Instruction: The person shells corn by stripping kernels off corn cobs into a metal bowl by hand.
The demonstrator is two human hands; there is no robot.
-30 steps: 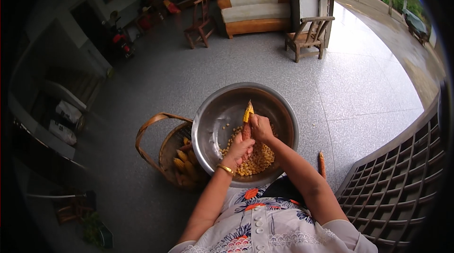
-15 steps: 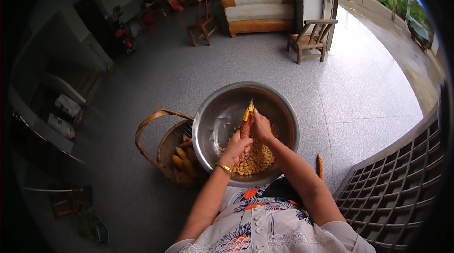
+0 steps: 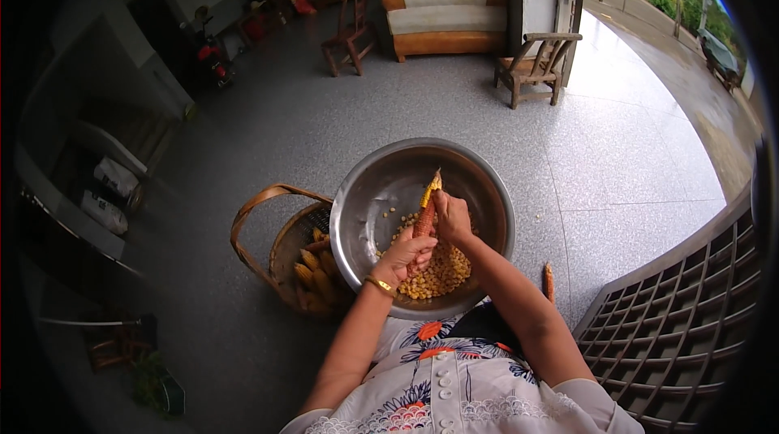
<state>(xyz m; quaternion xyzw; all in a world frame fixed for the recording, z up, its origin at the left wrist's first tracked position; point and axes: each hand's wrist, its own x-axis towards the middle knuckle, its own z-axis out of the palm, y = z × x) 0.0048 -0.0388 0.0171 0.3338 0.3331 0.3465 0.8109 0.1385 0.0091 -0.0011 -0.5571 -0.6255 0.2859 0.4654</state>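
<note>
A corn cob (image 3: 424, 223), mostly bared to its reddish core, slants over a steel basin (image 3: 345, 215). Yellow kernels still cling near its pointed far end. My left hand (image 3: 403, 257), with a gold bangle at the wrist, is closed round the cob's near end. Higher up, my right hand (image 3: 451, 216) is closed against the cob's right side, its thumb pressed at the remaining kernels. Loose corn kernels (image 3: 442, 276) lie heaped in the basin's near part, with a few scattered to the left. My right fingertips are partly hidden.
Left of the basin stands a wicker basket (image 3: 280, 251) with a tall handle, holding several yellow corn cobs (image 3: 318, 267). A bare cob (image 3: 548, 281) lies on the floor at right, near a dark lattice panel (image 3: 682, 312). Farther off are a wooden chair (image 3: 535, 69) and a sofa (image 3: 446, 20).
The cob's tip has shifted slightly to the right and away from me, and my right hand has turned a little with it. Both hands keep their hold.
</note>
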